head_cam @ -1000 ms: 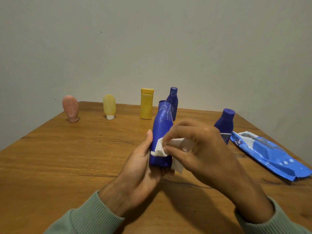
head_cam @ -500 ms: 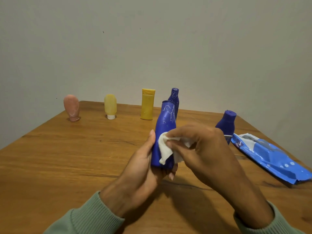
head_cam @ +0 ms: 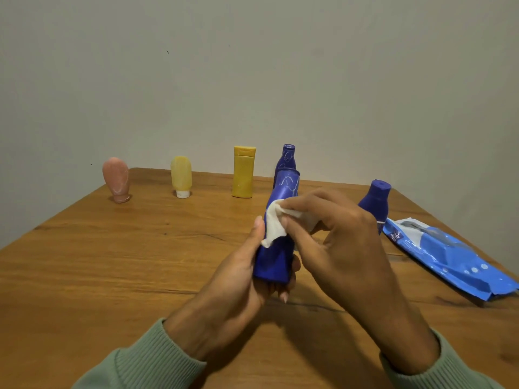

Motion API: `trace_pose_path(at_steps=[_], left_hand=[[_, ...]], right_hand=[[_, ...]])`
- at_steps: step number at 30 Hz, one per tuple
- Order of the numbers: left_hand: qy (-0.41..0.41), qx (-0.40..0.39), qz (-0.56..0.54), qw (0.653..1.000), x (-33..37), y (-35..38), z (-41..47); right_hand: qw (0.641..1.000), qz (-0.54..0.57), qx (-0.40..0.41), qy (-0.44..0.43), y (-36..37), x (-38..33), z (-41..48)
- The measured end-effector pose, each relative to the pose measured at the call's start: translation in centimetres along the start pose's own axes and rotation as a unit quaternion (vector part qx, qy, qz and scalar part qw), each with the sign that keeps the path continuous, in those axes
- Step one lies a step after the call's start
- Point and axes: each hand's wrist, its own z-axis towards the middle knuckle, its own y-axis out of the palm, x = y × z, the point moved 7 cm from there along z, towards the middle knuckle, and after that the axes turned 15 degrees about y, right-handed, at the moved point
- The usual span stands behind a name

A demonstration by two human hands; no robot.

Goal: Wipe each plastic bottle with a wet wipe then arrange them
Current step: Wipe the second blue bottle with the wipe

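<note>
My left hand [head_cam: 241, 279] grips the lower body of a tall blue bottle [head_cam: 276, 256] and holds it upright above the wooden table [head_cam: 112, 262]. My right hand [head_cam: 334, 242] pinches a white wet wipe [head_cam: 273, 223] and presses it against the bottle's upper body. Along the back edge stand a pink bottle [head_cam: 117, 179], a pale yellow bottle [head_cam: 181, 176], a yellow bottle [head_cam: 243, 171] and another blue bottle [head_cam: 286, 160]. A short dark blue bottle [head_cam: 376, 202] stands to the right, partly hidden by my right hand.
A blue pack of wet wipes [head_cam: 449, 256] lies flat at the right side of the table, its flap lifted. A plain grey wall stands right behind the table's back edge. The table's left half is bare wood.
The wipe has travelled up the blue bottle from near its base to its upper body. My left hand keeps the same grip on the bottle.
</note>
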Motion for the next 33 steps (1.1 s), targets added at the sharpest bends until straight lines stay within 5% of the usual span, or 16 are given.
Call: trace_pose_path(at_steps=[4, 11, 17, 23, 29, 33], left_hand=[[0.01, 0.041, -0.004, 0.999, 0.2, -0.3, -0.2], [-0.048, -0.041, 0.075, 0.995, -0.3, 0.0, -0.6], [-0.019, -0.031, 0.018, 0.999, -0.1, 0.2, -0.1], [-0.06, -0.051, -0.024, 0.997, 0.2, 1.0, -0.8], [-0.04, -0.039, -0.038, 0.998, 0.6, 0.7, -0.8], [-0.059, -0.07, -0.064, 0.994, 0.6, 0.9, -1.0]], right_hand=[[0.999, -0.012, -0.039, -0.014, 0.7, -0.9, -0.4], [0.997, 0.005, 0.076, -0.005, -1.6, 0.9, 0.6], [0.998, 0.017, -0.049, -0.027, -0.3, 0.1, 0.5], [0.995, 0.075, 0.071, 0.009, -1.6, 1.0, 0.8], [0.99, 0.075, -0.114, 0.038, -0.1, 0.3, 0.7], [0.993, 0.1, -0.009, 0.054, -1.7, 1.4, 1.4]])
